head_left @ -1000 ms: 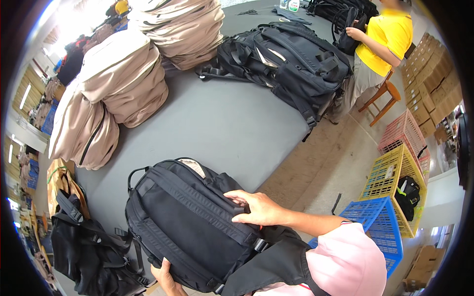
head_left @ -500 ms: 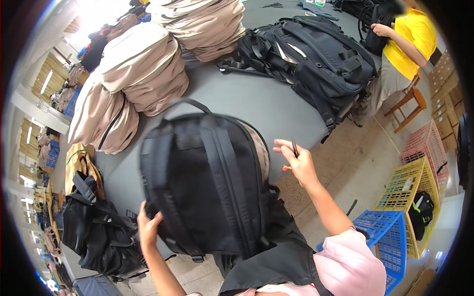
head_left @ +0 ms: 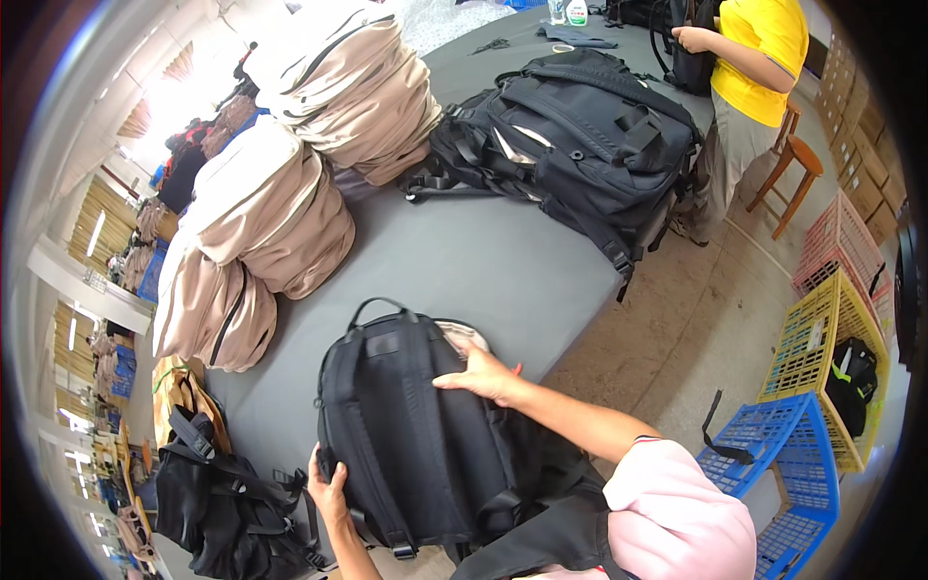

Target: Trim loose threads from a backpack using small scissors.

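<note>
I see the grey desk (head_left: 464, 261), then the black backpack (head_left: 416, 425) lying at its near edge, straps up. My left hand (head_left: 329, 488) grips its lower left side; my right hand (head_left: 483, 375) rests flat, fingers spread, on its upper right corner.
</note>
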A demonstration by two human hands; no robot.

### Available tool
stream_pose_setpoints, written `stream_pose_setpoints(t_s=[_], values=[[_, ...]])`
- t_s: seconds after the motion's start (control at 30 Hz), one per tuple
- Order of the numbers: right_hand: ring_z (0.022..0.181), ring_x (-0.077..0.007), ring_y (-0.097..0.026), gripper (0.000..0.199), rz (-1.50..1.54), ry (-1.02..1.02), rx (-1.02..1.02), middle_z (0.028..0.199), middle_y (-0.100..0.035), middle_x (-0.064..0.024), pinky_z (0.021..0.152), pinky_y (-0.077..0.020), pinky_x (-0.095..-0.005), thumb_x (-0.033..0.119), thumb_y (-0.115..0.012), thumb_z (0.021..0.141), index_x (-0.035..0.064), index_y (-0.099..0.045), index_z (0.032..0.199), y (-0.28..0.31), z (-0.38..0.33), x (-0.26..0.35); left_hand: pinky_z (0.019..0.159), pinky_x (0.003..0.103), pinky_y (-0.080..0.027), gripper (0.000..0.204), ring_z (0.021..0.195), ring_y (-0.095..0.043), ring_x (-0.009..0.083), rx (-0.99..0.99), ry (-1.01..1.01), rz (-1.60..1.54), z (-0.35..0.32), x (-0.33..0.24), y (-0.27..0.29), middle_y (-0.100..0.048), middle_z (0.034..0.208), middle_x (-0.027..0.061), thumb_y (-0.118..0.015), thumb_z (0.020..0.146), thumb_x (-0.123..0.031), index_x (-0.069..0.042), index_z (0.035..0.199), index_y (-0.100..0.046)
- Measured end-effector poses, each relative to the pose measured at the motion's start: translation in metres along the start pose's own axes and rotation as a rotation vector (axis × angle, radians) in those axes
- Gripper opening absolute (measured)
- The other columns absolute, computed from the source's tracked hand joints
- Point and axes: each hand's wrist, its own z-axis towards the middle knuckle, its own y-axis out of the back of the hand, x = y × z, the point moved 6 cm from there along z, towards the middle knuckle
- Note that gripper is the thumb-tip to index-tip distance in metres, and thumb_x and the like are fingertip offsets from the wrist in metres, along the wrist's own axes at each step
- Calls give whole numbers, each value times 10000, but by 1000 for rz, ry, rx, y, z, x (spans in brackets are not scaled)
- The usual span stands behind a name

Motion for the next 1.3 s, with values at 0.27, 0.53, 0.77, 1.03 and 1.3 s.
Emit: stream_pose_setpoints(t_s=[0.27,0.53,0.77,1.03,1.3], values=[[974,-398,-600,685,-355,636,370,1200,-545,-255,819,-513,-394,102,-659,792,106,-332,1395,-83,-11,223,963,331,-430,626,1153,-500,219,-28,40,-259,1,-6,13,-483,1293,75,-701,790,-77,-78,1342,-406],[1066,-212,-589,341,20,1116,-329,1128,-629,-95,937,-422,-288,-40,-607,783,12,-588,1119,9,59,321,1004,381,-360,707,1207,-459,244,-11,-128,-356,20,-76,-7,-407,1401,145,-647,854,-258,-110,1437,-276],[920,-141,-587,179,49,1249,-1089,979,-646,-71,847,-429,-261,99,-545,896,5,-616,1031,141,60,349,908,328,-450,566,1052,-573,206,0,-94,-380,25,-60,-7,-526,1267,142,-624,874,-150,-58,1372,-372],[771,-143,-689,286,88,513,-1026,1083,-661,-56,723,-502,-266,125,-497,922,83,-569,1196,244,152,156,832,306,-486,449,967,-608,199,21,201,-325,2,2,-48,-579,1182,153,-576,892,-78,-26,1315,-435],[924,-244,-659,348,68,470,-638,1236,-549,-119,734,-512,-312,68,-513,879,-18,-542,1215,196,159,183,880,309,-472,426,1053,-567,208,-122,205,-164,-18,27,3,-543,1226,132,-593,854,-62,-2,1263,-488]])
